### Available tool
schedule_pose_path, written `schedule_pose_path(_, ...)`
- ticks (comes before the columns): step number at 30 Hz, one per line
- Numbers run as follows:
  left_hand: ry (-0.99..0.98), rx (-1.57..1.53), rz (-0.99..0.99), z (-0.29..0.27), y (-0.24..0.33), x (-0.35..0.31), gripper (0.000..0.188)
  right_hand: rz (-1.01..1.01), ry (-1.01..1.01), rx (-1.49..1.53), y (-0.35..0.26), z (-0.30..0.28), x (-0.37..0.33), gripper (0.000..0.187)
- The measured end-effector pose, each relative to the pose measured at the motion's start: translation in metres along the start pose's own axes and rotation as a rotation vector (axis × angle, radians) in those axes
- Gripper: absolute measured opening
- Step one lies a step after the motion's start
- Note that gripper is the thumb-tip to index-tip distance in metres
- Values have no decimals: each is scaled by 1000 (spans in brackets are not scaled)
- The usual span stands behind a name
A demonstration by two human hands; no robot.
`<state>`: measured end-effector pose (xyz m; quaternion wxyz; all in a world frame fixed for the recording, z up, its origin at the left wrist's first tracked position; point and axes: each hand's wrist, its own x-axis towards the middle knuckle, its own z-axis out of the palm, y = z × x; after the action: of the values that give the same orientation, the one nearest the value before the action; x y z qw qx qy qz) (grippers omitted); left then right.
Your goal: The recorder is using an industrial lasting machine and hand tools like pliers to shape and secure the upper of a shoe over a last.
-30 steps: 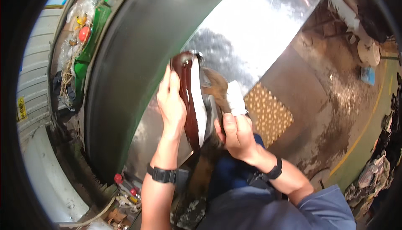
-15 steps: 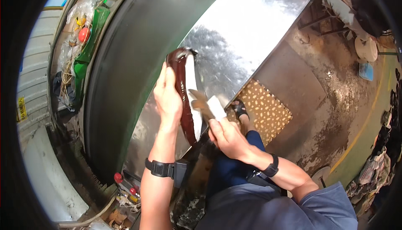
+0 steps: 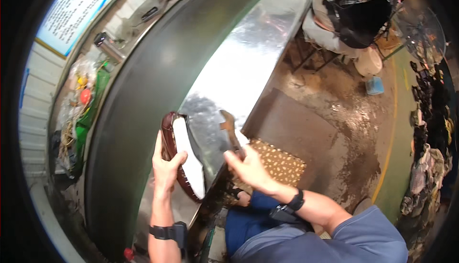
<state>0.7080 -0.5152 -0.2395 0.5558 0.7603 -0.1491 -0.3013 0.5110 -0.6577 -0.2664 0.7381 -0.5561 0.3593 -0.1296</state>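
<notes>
A dark red shoe upper (image 3: 169, 141) is tilted on its side, its white sole side (image 3: 192, 167) facing right, with a row of small stitches or pins along the lower edge. My left hand (image 3: 165, 171) closes round it from the left, thumb over the white face. In my right hand (image 3: 251, 169) is a hammer (image 3: 227, 124) with a dark metal head and some white around its handle. Its head is raised to the right of the shoe, apart from it. Both are over the shiny metal bench top (image 3: 244, 52).
A dark belt (image 3: 138, 76) runs along the bench's left side. Beyond it are a metal flask (image 3: 109, 47) and a green bag (image 3: 88, 114). At the far right sits another person (image 3: 363, 14), near a blue container (image 3: 375, 86). A patterned mat (image 3: 279, 162) lies on the floor.
The hammer has moved away from the shoe's white face. My left thumb now lies across that face. The view has shifted, bringing the other person into sight.
</notes>
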Motion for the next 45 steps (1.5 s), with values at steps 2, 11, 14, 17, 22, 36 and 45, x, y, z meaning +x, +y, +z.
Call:
schedule_pose_path(2, 93, 38, 406, 2, 18, -24, 100, 125, -26, 97, -11, -8, -2, 39)
schedule_pose_path(11, -101, -807, -77, 0, -10, -52, 76, 38, -11, -34, -17, 12, -2, 37)
schedule_pose_path(14, -15, -690, -76, 9, -42, -34, 74, 7, -48, -196, 11, -5, 10, 38)
schedule_pose_path(17, -23, -139, 216, -20, -114, -29, 79, 151, -179, -197, 17, 2, 13, 41)
schedule_pose_path(22, -181, -348, -4, -32, -84, -20, 62, 79, -308, -427, 21, -5, 26, 42)
schedule_pose_path(36, -96, -424, -412, -19, -39, 9, 40, 398, -726, -58, -1, 6, 47, 42)
schedule_pose_path(45, -145, -383, -268, -25, -53, 15, 43, -299, -430, -685, 13, 11, 41, 33)
